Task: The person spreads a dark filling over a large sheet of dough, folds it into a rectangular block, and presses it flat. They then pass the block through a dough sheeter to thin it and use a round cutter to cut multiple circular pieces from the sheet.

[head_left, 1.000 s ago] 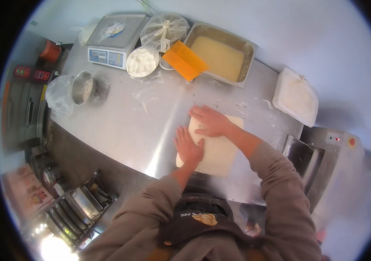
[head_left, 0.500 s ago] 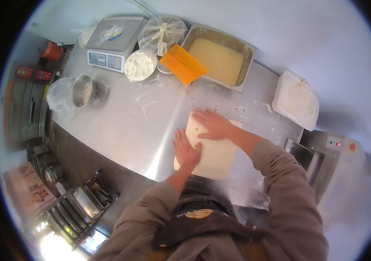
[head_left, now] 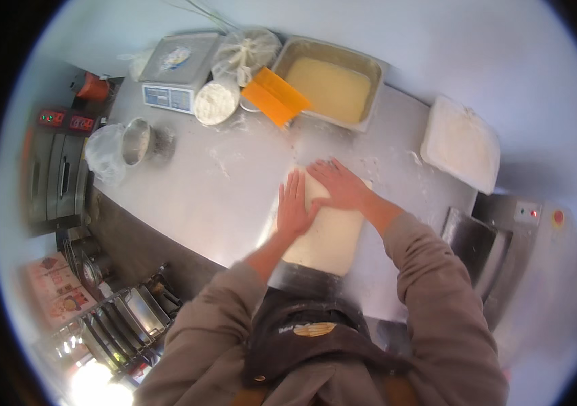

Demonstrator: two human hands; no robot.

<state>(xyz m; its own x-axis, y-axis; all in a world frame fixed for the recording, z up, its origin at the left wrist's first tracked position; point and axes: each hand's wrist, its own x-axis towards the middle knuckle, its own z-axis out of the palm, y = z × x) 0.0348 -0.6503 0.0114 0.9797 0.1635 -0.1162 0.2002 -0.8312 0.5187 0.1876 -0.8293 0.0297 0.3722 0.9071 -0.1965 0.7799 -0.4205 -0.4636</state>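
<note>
A pale, flat sheet of dough [head_left: 329, 237] with roughly squared corners lies on the metal table close to my body. My left hand [head_left: 295, 208] rests flat along its left side, fingers pointing away from me. Across the far part lies my right hand [head_left: 339, 186], palm down with its fingers spread toward the far left corner. The two thumbs come close together over the dough. Neither hand holds anything; both press on or touch the surface. The dough directly under the palms is hidden.
Along the back stand a scale [head_left: 170, 98], a white tub of flour [head_left: 216, 102], an orange scraper [head_left: 275, 97] and a metal pan of yellowish contents [head_left: 376, 91]. A steel bowl [head_left: 130, 143] sits left, a cloth-covered tray [head_left: 461, 145] right. Beyond the right edge stands a machine [head_left: 532, 250].
My left hand has slid away from me, up the left side of the dough. My right hand has shifted slightly right. The view has tilted a little.
</note>
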